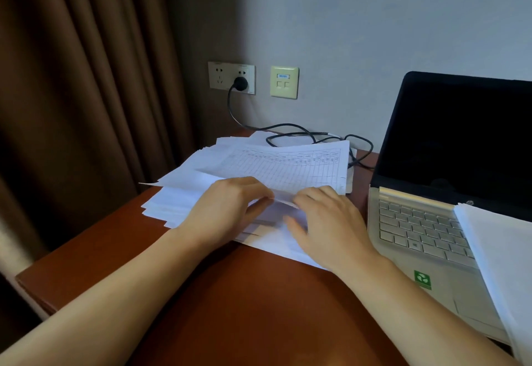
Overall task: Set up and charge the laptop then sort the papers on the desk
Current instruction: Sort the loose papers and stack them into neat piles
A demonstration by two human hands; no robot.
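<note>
I am pinching the near edge of the gridded sheet [288, 167] between the curled fingers [259, 193] of my left hand [227, 207] and its thumb. My right hand [325, 221] is doing the same just beside it, fingers [311, 195] bent over the edge and the thumb reaching underneath, so the edge is lifting off the paper pile [178, 201]. The sheet is showing a printed table of thin lines with a header row, the print too small to read. The pile is lying fanned and uneven on the left part of the reddish-brown desk [244, 308], its corners sticking out at different angles. To the right the laptop [460, 135] is standing open with a black screen and a pale gold keyboard. It is bearing a small round logo at the hinge, too blurred to read, and a green sticker [422, 279] with a white symbol. A second stack of paper [503, 265] is lying across its right side. Behind the pile the black charger cable [302, 132] is looping over the desk from a plug [240, 83] sitting in the wall socket [218, 76]. Whether its other end is reaching the laptop I cannot tell. Beside the socket a cream data-port plate [284, 82] is carrying a blue label I cannot read. A brown curtain [86, 92] is hanging at the left.
</note>
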